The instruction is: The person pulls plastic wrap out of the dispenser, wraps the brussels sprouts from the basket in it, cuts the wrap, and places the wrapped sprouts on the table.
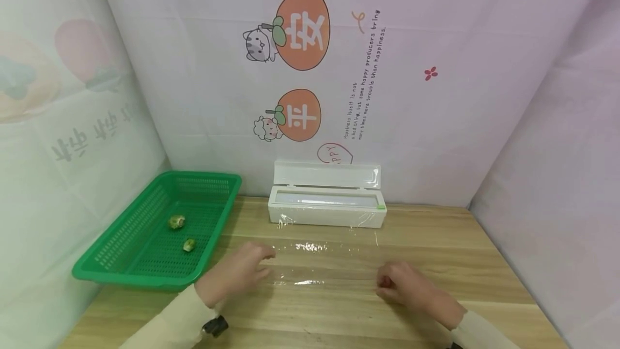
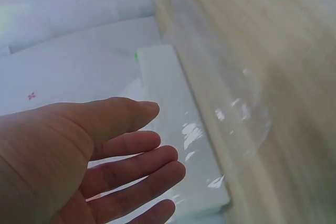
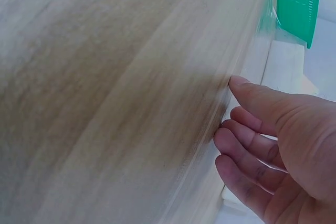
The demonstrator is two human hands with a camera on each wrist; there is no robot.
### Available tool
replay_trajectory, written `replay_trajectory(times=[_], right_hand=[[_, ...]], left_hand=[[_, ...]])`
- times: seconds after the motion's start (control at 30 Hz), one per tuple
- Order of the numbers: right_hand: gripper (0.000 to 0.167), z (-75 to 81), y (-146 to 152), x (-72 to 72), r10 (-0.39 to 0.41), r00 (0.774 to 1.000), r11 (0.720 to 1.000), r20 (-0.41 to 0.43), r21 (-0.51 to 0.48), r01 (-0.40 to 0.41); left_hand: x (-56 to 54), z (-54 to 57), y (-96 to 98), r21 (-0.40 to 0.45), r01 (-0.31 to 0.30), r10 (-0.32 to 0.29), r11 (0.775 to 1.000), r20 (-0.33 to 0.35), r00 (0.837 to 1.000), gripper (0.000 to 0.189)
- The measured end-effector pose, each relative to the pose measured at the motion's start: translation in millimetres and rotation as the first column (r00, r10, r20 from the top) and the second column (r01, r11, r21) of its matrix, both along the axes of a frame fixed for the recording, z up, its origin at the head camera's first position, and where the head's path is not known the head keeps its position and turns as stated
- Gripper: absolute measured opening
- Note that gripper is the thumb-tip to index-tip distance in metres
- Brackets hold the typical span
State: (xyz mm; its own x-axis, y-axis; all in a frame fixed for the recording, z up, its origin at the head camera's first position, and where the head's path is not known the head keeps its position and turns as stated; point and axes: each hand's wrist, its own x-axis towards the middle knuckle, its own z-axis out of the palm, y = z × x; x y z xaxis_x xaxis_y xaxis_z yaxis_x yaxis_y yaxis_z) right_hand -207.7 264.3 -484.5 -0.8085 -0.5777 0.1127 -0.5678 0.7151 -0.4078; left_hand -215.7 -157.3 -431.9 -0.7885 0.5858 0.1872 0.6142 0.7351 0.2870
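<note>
A sheet of clear plastic wrap [image 1: 310, 265] stretches from the front of a white wrap dispenser box [image 1: 326, 214] over the wooden table, its gloss catching the light. My left hand [image 1: 239, 271] hovers by the sheet's left side; in the left wrist view the left hand [image 2: 121, 161] has its thumb and fingers spread, holding nothing. On the other side is my right hand [image 1: 407, 287], its fingers loosely bent. The right wrist view shows the right hand [image 3: 273, 145] with a gap between thumb and forefinger, fingertips right at the film's edge.
A green plastic basket [image 1: 220, 225] stands at the left with two small green and pale vegetable pieces [image 1: 176, 222] in it. The dispenser's clear lid [image 1: 326, 175] is raised against the printed cloth [image 1: 411, 123] behind. Cloth also walls both sides of the table.
</note>
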Motion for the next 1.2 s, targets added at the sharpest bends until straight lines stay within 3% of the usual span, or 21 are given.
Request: replay_trajectory(times=[0.17,0.37,0.5,0.63,0.83,0.97,1.2], right_hand=[[0.017,0.1,1,-1.2,-0.019,0.999,1.0,0.031,-0.003,0.019],[0.017,-0.1,1,-2.0,-0.013,0.999,1.0,0.031,-0.005,0.013],[0.017,-0.2,0,-1.7,-0.019,0.999,1.0,0.046,-0.007,0.019],[0.016,-0.7,0,-2.0,-0.018,0.999,1.0,0.051,-0.011,0.019],[0.018,-1.2,2,-3.4,-0.002,1.0,1.0,0.015,-0.01,0.002],[0.019,-1.0,2,-3.8,-0.008,1.0,1.0,0.022,-0.012,0.008],[0.02,0.2,2,-3.1,-0.011,1.0,1.0,0.027,-0.017,0.011]], left_hand=[[-7.6,29.3,-13.0,-0.014,-0.081,0.081,0.997,-0.012,0.997,0.03],[-27.1,68.2,-42.3,0.002,-0.102,0.102,0.995,-0.07,0.992,0.033],[-42.5,83.0,-68.9,-0.01,-0.102,0.1,0.995,-0.092,0.991,0.033],[-56.7,85.7,-98.5,-0.048,-0.111,0.108,0.993,-0.05,0.993,0.035],[-76.2,80.8,-139.9,-0.148,-0.12,0.134,0.982,0.089,0.987,0.042],[-85.0,74.9,-156.1,-0.219,-0.131,0.173,0.967,0.189,0.967,0.051],[-95.3,63.1,-168.5,-0.286,-0.151,0.243,0.946,0.322,0.915,0.064]])
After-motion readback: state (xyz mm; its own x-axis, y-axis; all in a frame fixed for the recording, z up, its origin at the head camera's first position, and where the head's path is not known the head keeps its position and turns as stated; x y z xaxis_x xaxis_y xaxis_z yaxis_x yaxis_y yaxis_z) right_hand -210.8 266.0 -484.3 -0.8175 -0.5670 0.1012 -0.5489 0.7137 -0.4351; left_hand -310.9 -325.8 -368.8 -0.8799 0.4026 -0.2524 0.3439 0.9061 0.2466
